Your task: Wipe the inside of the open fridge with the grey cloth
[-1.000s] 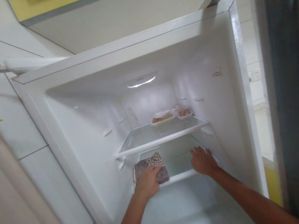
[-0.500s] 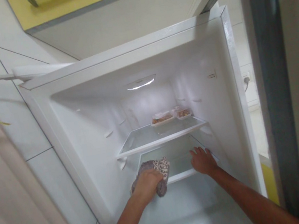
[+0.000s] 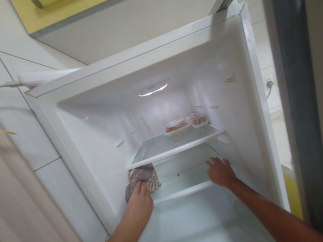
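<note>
A grey-brown patterned cloth (image 3: 145,174) is in my left hand (image 3: 140,204), its fingers closed on the fabric. The cloth lies against the fridge's left wall, at the left end of the lower glass shelf (image 3: 188,191) and just under the upper glass shelf (image 3: 154,149). At the right end of the lower shelf rests my right hand (image 3: 222,172), palm down with its fingers spread and nothing in them. A small dark speck (image 3: 178,174) shows on the lower shelf.
Two packs of food (image 3: 176,126) sit at the back right of the upper shelf. The fridge door (image 3: 305,113) stands open on the right. Yellow cabinets (image 3: 73,3) hang above, and a pinkish curtain (image 3: 11,183) is at the left.
My left hand has moved the cloth left, from the front middle of the lower shelf to the left wall. The dark speck now shows. My right hand has stayed in place.
</note>
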Demonstrator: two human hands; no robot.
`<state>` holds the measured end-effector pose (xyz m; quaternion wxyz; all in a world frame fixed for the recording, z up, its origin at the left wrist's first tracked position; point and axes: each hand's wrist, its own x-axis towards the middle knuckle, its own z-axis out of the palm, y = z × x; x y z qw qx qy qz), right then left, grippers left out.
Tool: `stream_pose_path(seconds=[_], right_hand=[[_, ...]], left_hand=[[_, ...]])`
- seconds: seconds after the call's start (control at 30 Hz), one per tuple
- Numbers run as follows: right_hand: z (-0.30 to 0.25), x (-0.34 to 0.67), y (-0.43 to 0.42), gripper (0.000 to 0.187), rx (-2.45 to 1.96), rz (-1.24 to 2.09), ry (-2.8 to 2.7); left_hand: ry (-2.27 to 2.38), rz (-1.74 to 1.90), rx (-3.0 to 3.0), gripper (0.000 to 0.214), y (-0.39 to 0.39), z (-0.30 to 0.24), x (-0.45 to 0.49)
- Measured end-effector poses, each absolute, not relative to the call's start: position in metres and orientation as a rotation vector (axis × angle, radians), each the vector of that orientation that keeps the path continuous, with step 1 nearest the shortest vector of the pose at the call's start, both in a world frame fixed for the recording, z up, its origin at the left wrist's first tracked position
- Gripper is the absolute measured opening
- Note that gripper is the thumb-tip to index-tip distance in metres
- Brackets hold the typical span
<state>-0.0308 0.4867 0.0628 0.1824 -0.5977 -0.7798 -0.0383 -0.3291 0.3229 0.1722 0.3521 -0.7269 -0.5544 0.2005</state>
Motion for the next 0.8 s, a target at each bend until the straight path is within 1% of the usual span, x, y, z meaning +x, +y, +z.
stream_pose_path(seconds=[0.13, 0.23, 0.4, 0.5, 0.63, 0.8], right_hand=[[0.060, -0.031, 0.489, 0.052, -1.693, -0.112, -2.199], [0.060, -0.031, 0.488, 0.052, -1.686, -0.119, -2.195], [0.061, -0.030, 0.486, 0.050, -1.683, -0.136, -2.194], [0.060, -0.030, 0.487, 0.051, -1.693, -0.145, -2.196], [0.058, -0.030, 0.490, 0.051, -1.692, -0.139, -2.194], [0.053, -0.030, 0.494, 0.054, -1.693, -0.139, -2.181]], left_hand=[[-1.624, 0.421, -1.828, 0.044, 0.311, 0.156, -0.325], [-1.699, 0.420, -1.724, 0.052, 0.324, 0.151, -0.323], [-1.858, 0.409, -1.625, 0.058, 0.378, 0.159, -0.321], [-1.920, 0.315, -1.630, 0.063, 0.414, 0.160, -0.322], [-1.983, 0.189, -1.634, 0.065, 0.459, 0.154, -0.330], [-1.995, -0.040, -1.734, 0.073, 0.512, 0.148, -0.346]])
